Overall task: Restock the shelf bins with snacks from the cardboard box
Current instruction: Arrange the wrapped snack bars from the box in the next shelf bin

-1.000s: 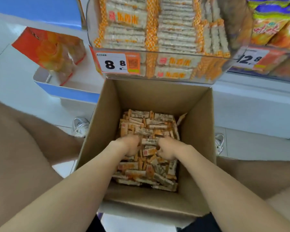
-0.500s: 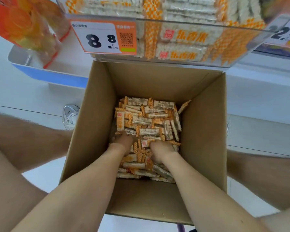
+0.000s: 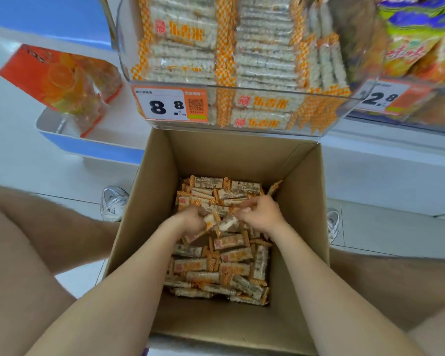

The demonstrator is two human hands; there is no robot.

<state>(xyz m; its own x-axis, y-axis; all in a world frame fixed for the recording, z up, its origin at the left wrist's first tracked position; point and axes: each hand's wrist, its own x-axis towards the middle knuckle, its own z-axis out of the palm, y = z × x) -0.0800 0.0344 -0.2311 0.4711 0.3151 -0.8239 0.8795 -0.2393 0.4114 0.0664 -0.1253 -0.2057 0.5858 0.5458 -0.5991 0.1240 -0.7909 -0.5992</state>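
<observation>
Cardboard box: open-topped, on the floor between the person's bare legs, directly below the shelf bin. Both forearms reach down into it.

Snack bars: loose pile of orange-checked wrappers covering the box bottom, lying under and on all sides of the fingers.

Left hand: inside the box, fingers curled around a few bars lifted off the pile.

Right hand: inside the box, just beside the left hand, fingers curled and pinching wrappers. The gathered bunch of bars sits between the two hands, touching both.

Shelf bin: clear plastic, up and beyond the fingertips, well apart from them. Stacked packets of the same orange-checked snack fill it nearly to the rim.

Price label: on the bin's front, toward the left-hand side, reading 8.8, with a code square on an orange panel.

Neighbouring bin: beyond the right hand, holding purple and yellow bags; its label is partly readable, ending 2.8.

Orange packet: tilted in a white and blue tray, beyond and outward of the left hand.

White shoes: one against the box's left wall, one against its right wall.
</observation>
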